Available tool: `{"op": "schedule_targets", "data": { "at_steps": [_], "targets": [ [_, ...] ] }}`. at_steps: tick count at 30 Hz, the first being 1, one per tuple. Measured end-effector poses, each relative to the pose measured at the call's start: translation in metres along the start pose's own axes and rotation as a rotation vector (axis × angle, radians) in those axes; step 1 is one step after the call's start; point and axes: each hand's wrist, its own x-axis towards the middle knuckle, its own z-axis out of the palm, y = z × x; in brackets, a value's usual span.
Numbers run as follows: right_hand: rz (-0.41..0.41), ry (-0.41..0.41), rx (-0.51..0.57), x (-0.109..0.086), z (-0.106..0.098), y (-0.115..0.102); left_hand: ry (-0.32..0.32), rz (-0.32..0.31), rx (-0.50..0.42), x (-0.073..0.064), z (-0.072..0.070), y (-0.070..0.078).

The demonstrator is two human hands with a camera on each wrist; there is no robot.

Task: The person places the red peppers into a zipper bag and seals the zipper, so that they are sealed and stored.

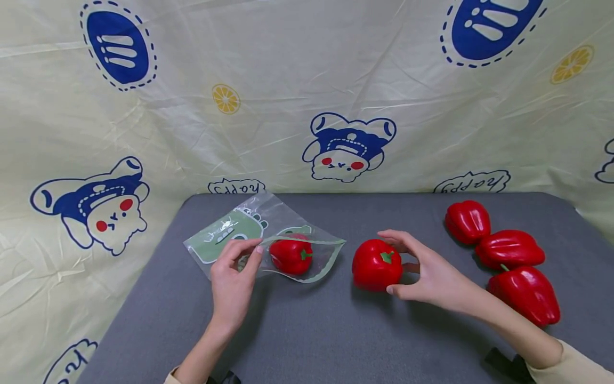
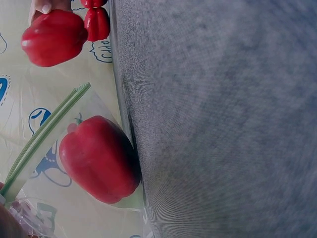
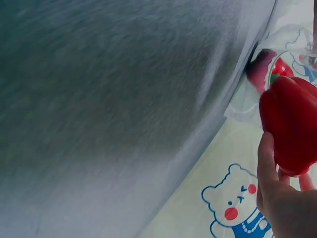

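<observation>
My left hand (image 1: 234, 280) pinches the rim of a clear zip bag (image 1: 326, 261) with a green printed pattern, its mouth facing right. Inside the bag lies one red bell pepper (image 1: 288, 257), its green stem toward the opening. To the right of the mouth, my right hand (image 1: 427, 272) grips a second red bell pepper (image 1: 376, 265), thumb on the near side and fingers on the far side. The right wrist view shows this held pepper (image 3: 292, 124) in front of the bagged pepper (image 3: 262, 69). In the left wrist view the bagged pepper (image 2: 101, 158) sits below the green zip strip (image 2: 47, 131).
Several more red bell peppers (image 1: 510, 249) lie in a group at the right side of the grey table (image 1: 336, 341), beside my right forearm. Behind the table hangs a pale printed cloth (image 1: 268, 138) with cartoon figures.
</observation>
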Motion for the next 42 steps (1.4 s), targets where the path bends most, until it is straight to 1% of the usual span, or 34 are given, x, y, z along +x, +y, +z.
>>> {"op": "schedule_targets", "data": {
  "at_steps": [4,8,13,17,24,29,31,35,37,40,42],
  "targets": [
    [-0.021,-0.026,0.045,0.004,0.009,-0.003,-0.003,0.001,0.0,0.0,0.0,0.0],
    [-0.019,-0.045,0.091,0.009,0.019,-0.007,-0.007,0.002,0.008,0.0,0.0,-0.001],
    [0.005,-0.055,0.163,0.016,0.032,-0.015,-0.009,-0.003,0.012,0.0,-0.001,0.0],
    [0.033,-0.063,0.249,0.022,0.043,-0.023,-0.011,-0.007,0.015,0.0,0.0,0.0],
    [0.106,-0.081,0.401,0.028,0.062,-0.035,-0.014,0.001,0.011,0.0,0.0,0.0],
    [0.158,-0.053,0.448,0.03,0.073,-0.039,-0.015,0.013,0.0,0.0,0.001,0.0],
    [0.209,-0.052,0.481,0.031,0.077,-0.042,-0.016,0.015,-0.003,-0.001,0.002,0.0],
    [0.355,-0.05,0.583,0.035,0.085,-0.047,-0.019,0.02,-0.004,-0.001,0.002,0.0],
    [0.399,-0.04,0.63,0.038,0.089,-0.05,-0.019,0.022,-0.003,-0.001,0.002,0.0],
    [0.413,-0.02,0.686,0.043,0.096,-0.053,-0.018,0.025,0.005,-0.001,0.002,-0.001],
    [0.403,-0.018,0.707,0.046,0.101,-0.055,-0.016,0.031,0.01,-0.001,0.002,-0.001]
  ]
}}
